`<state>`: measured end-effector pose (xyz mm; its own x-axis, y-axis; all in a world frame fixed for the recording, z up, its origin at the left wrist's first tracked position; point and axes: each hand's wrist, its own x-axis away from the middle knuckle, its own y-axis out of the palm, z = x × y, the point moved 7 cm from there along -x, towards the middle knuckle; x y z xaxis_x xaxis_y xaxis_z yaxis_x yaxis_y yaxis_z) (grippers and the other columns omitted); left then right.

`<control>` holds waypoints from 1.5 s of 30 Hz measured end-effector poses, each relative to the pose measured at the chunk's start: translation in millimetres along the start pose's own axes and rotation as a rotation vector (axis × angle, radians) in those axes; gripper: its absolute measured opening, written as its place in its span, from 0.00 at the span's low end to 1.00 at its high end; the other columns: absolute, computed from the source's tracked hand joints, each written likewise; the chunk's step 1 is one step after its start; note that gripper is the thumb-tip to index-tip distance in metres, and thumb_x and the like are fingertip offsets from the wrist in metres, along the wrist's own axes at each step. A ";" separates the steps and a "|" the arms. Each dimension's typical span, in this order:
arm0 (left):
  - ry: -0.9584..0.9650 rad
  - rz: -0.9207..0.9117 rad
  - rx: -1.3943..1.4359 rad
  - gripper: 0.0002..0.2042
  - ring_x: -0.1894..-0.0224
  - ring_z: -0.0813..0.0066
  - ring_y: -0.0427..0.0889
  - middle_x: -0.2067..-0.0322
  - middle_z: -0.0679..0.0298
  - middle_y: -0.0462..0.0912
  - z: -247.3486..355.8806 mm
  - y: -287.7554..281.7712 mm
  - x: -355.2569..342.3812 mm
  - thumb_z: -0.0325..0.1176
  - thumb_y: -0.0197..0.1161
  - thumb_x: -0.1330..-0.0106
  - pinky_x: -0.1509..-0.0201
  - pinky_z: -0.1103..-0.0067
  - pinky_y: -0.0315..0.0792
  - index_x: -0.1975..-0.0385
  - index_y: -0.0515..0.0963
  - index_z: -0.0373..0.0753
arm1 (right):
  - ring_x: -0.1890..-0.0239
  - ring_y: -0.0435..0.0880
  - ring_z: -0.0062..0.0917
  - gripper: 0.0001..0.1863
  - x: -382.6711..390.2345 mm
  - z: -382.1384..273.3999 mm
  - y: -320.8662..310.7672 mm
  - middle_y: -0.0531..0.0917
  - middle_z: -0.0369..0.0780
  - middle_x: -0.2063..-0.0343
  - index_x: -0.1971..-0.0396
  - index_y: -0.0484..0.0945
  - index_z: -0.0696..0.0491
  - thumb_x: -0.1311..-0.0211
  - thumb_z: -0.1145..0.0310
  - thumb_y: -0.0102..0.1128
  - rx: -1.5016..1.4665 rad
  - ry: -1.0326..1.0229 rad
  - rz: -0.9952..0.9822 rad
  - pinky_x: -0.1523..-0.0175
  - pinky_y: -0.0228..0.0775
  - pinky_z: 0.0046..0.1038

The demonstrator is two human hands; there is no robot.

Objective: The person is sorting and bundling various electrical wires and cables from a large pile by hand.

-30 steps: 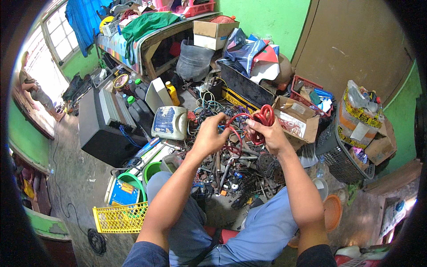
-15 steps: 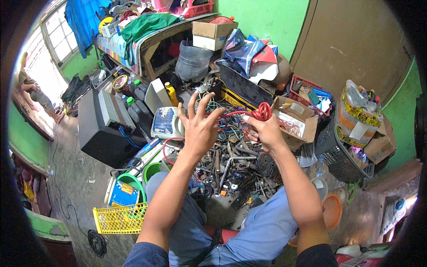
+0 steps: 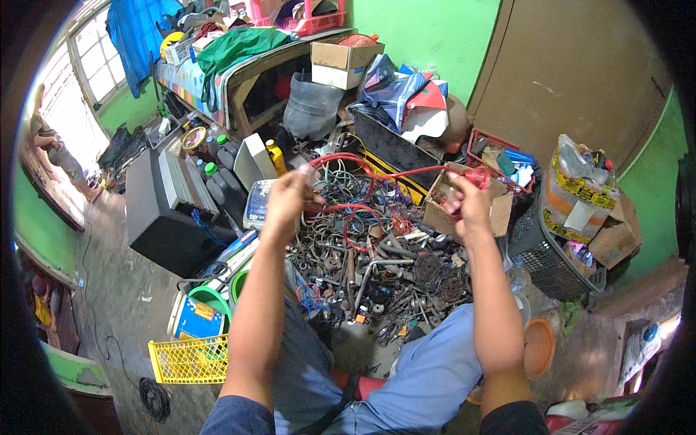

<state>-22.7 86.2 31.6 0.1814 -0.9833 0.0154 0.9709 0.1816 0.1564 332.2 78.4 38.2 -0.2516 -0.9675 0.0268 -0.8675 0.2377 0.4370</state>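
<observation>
My left hand (image 3: 290,194) is closed on a red cable (image 3: 409,172), whose loops rise over it and hang down in the middle. My right hand (image 3: 467,204) grips the bundled part of the same cable, off to the right above an open cardboard box (image 3: 496,221). Beneath both hands lies a tangled heap of wires, metal tools and small dark parts (image 3: 384,275). A worn white jerrycan (image 3: 257,206) is just behind my left hand, and my legs (image 3: 428,348) are below the heap.
At the left are a black cabinet (image 3: 159,232), dark jugs (image 3: 217,185) and a yellow crate (image 3: 188,359). A grey basket (image 3: 547,254) loaded with boxes stands at the right. Behind are a cluttered bed frame (image 3: 239,80) and a brown door (image 3: 558,72). A person (image 3: 54,145) is in the far-left doorway.
My left hand was spread half a second ago and is now closed on the cable, farther left. My right hand has moved right, and a longer length of cable stretches between them.
</observation>
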 end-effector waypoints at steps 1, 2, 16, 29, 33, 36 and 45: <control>0.012 0.039 -0.017 0.18 0.84 0.81 0.72 0.85 0.72 0.69 -7.8 -38.7 -22.6 0.47 0.58 0.24 0.80 0.80 0.67 0.69 0.78 0.37 | 0.89 0.65 0.15 0.10 -1.6 -9.1 -6.6 0.67 0.28 0.86 0.73 0.73 0.48 0.41 0.73 0.67 0.029 0.000 0.069 0.85 0.55 0.22; -0.020 0.016 -0.006 0.18 0.85 0.81 0.69 0.86 0.72 0.69 -9.0 -44.5 -26.8 0.46 0.61 0.26 0.81 0.81 0.64 0.73 0.77 0.37 | 0.89 0.65 0.15 0.09 -6.2 -17.2 -20.3 0.69 0.28 0.86 0.73 0.73 0.49 0.42 0.75 0.67 0.113 -0.068 0.070 0.85 0.55 0.23; 0.685 -0.001 -1.278 0.18 0.64 0.52 0.83 0.75 0.55 0.83 -3.6 -47.6 -58.8 0.50 0.72 0.41 0.60 0.61 0.66 0.76 0.79 0.40 | 0.90 0.66 0.18 0.09 -10.4 -55.2 -168.6 0.70 0.31 0.87 0.77 0.72 0.54 0.43 0.76 0.65 0.294 -0.263 0.605 0.85 0.58 0.24; 0.473 0.196 -1.380 0.24 0.63 0.53 0.87 0.70 0.53 0.87 -30.1 -67.3 -66.6 0.57 0.77 0.50 0.58 0.64 0.79 0.64 0.87 0.43 | 0.89 0.73 0.28 0.11 -4.4 -50.1 -271.8 0.76 0.38 0.84 0.78 0.74 0.57 0.49 0.72 0.70 0.447 -0.270 1.009 0.84 0.61 0.32; 0.233 -0.076 -1.089 0.23 0.64 0.52 0.88 0.71 0.50 0.87 -39.6 -90.9 -84.2 0.53 0.79 0.51 0.61 0.64 0.78 0.68 0.88 0.39 | 0.82 0.79 0.30 0.12 -9.1 -44.9 -289.7 0.79 0.40 0.80 0.77 0.75 0.57 0.51 0.70 0.73 0.453 -0.219 1.077 0.74 0.70 0.38; 0.108 0.226 -1.059 0.23 0.60 0.49 0.88 0.68 0.45 0.87 -50.5 -94.7 -92.2 0.51 0.78 0.48 0.54 0.64 0.79 0.65 0.87 0.36 | 0.74 0.82 0.30 0.11 -21.7 -45.0 -345.7 0.81 0.38 0.76 0.74 0.76 0.56 0.51 0.71 0.73 0.545 -0.291 1.126 0.63 0.74 0.38; 0.364 -0.433 -1.133 0.49 0.34 0.47 0.69 0.35 0.43 0.69 -75.3 -28.8 -60.9 0.59 0.76 0.48 0.30 0.60 0.63 0.28 0.61 0.44 | 0.87 0.70 0.14 0.07 -31.1 6.1 -115.8 0.78 0.30 0.80 0.72 0.77 0.52 0.42 0.75 0.69 0.431 -0.377 0.211 0.83 0.60 0.21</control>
<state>-49.9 141.8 -48.2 -0.3262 -0.9369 -0.1255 0.5180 -0.0661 -0.8528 437.8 81.5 -18.7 -0.5030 -0.8170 -0.2819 -0.8582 0.5107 0.0511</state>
